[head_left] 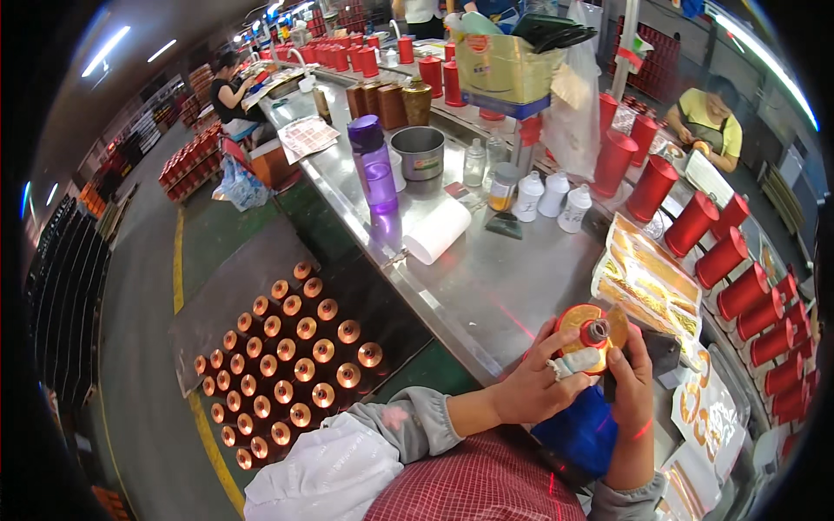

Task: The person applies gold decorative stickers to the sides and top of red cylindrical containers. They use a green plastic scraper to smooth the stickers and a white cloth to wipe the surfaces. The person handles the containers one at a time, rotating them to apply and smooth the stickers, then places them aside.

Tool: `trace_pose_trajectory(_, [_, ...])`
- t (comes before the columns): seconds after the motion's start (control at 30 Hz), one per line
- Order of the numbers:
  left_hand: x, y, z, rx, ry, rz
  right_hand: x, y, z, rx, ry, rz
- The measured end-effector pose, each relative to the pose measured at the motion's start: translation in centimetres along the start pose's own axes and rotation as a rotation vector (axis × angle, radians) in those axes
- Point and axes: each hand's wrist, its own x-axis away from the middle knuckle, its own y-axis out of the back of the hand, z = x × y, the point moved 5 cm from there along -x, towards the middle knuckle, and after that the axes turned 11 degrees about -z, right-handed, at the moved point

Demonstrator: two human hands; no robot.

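Observation:
My left hand (pixel 540 375), with pale covers on some fingertips, wraps the near side of a red bottle (pixel 566 314). The bottle's top faces up, with a dark threaded neck (pixel 596 331) in the middle. A gold foil ring (pixel 579 319) lies around that neck, and part of it stands up on the right. My right hand (pixel 632 375) is closed on the bottle's right side, its thumb pressed against the foil. Below my hands is a blue thing (pixel 578 427), partly hidden by my arms. Gold foil sheets (pixel 651 276) lie just beyond my right hand.
Red bottles (pixel 721 257) line the table's right side. White squeeze bottles (pixel 552 196), a paper roll (pixel 438 231), a metal pot (pixel 418 153) and a purple drinking bottle (pixel 373 165) stand on the steel table (pixel 486 282). Copper-topped bottles (pixel 306 327) fill the floor at left. Co-workers (pixel 708 126) sit nearby.

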Motion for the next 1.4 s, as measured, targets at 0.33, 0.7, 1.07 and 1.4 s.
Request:
trace_pose_trajectory(0.33, [-0.3, -0.3, -1.5, -0.085, 0.022, 0.055, 1.3, 0.2, 0.6, 0.349, 0.176, -0.155])
trace_pose_trajectory(0.7, [-0.2, -0.5, 2.3, 0.129, 0.425, -0.017, 1.1, 0.9, 0.0, 0.272, 0.111, -0.098])
trace_pose_trajectory(1.07, [-0.6, -0.8, 5.3, 0.625, 0.68, 0.091, -1.2, 1.5, -0.6, 0.003, 0.001, -0.004])
trace_pose_trajectory(1.4, [-0.8, -0.2, 7.3, 0.938, 0.959, 0.214, -0.7, 0.6, -0.3, 0.08, 0.08, 0.024])
